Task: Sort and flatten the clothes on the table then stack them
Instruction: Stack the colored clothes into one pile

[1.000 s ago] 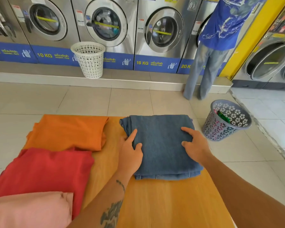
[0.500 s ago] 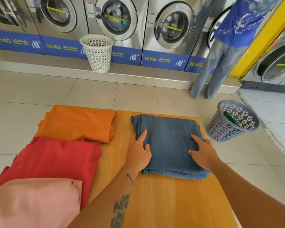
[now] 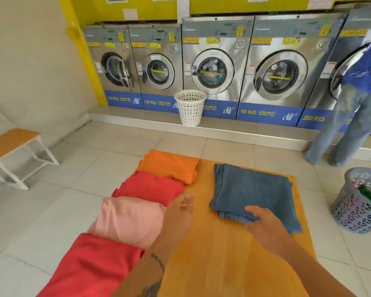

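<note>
Folded blue jeans (image 3: 253,191) lie flat on the far right part of the wooden table (image 3: 223,254). Down the left side runs a row of folded clothes: an orange one (image 3: 169,165) farthest, a red one (image 3: 150,187), a pink one (image 3: 129,219), and another red one (image 3: 90,266) nearest. My left hand (image 3: 180,213) hovers blurred between the pink cloth and the jeans, fingers apart, holding nothing. Over the near corner of the jeans, my right hand (image 3: 263,224) is spread open and holds nothing.
A grey laundry basket (image 3: 360,200) with clothes stands on the floor right of the table. A white basket (image 3: 190,107) sits before a row of washing machines (image 3: 212,69). A person (image 3: 356,99) stands at the far right machine. A small bench (image 3: 11,146) is at left.
Both hands have lifted off the jeans and drawn back toward me. The view has tilted up and shifted left, showing more of the room and a second red cloth.
</note>
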`<state>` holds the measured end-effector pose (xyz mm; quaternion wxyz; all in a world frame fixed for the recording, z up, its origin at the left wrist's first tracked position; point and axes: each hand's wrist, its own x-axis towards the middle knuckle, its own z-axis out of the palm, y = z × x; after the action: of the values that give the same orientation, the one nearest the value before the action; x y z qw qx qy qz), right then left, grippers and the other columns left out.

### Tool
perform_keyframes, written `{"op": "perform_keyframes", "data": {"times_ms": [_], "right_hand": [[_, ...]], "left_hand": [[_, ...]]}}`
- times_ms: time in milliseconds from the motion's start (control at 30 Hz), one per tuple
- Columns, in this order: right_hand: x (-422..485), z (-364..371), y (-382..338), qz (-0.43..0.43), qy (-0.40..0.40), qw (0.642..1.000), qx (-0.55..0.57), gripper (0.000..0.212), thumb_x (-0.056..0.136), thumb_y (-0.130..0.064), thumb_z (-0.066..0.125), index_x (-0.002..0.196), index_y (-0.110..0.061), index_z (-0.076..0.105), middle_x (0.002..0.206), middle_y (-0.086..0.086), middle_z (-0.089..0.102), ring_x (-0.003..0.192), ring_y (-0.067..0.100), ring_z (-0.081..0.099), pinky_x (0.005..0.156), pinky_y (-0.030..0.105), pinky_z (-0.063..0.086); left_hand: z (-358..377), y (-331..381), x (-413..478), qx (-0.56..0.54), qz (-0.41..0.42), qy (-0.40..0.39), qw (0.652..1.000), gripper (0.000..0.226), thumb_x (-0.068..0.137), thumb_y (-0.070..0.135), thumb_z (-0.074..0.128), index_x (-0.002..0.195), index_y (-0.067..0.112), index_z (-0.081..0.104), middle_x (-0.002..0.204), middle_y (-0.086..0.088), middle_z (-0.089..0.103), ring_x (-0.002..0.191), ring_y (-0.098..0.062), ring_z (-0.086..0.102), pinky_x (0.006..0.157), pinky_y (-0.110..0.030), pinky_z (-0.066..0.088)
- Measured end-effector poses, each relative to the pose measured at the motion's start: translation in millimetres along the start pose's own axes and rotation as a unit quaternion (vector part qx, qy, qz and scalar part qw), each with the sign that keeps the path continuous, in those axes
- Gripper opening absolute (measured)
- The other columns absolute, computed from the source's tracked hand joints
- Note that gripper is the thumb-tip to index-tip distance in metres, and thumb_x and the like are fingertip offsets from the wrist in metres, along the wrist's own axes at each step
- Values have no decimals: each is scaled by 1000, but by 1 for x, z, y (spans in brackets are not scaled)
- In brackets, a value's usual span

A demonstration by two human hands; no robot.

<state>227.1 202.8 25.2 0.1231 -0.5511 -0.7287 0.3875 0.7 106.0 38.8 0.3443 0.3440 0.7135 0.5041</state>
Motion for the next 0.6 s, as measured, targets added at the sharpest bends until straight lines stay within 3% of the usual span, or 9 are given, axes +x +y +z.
{"op": "perform_keyframes", "data": {"times_ms": [100,300,433,500,600], "right_hand": [[-15,7,-17,-5,-44,999,2,48,90,-12,60,135,-26,52,126,1,47,95,13,55,61,19,43],[-33,41,-52,1,-108,994,25,43,88,-18,64,128,-34,55,127,-3,51,113,12,51,93,32,46],[-27,81,-82,30,-129,990,52,41,88,-18,66,126,-31,57,114,-4,56,97,13,60,78,29,50],[-22,104,-99,55,-128,987,86,40,88,-14,66,126,-25,58,102,1,60,91,18,62,72,28,48],[-12,141,-125,90,-106,981,133,43,89,-13,64,129,-24,55,103,10,63,101,24,63,82,35,52]], "left_hand": [[-27,-7,-31,-28,-3,22,999,31,89,5,57,104,27,70,108,3,70,98,-17,66,85,-30,52],[-88,-21,-44,-45,-28,61,997,39,87,1,54,94,35,72,105,7,69,88,-12,70,84,-34,55],[-143,-40,-19,-58,-34,65,996,42,89,-3,46,99,31,69,110,1,66,89,-14,70,78,-34,51],[-172,-53,-3,-54,-36,65,996,42,89,-4,47,102,30,69,109,1,66,86,-12,71,83,-36,52],[-217,-74,27,-51,-41,64,996,42,86,-1,56,99,35,72,107,7,69,84,-3,69,89,-38,53]]}}
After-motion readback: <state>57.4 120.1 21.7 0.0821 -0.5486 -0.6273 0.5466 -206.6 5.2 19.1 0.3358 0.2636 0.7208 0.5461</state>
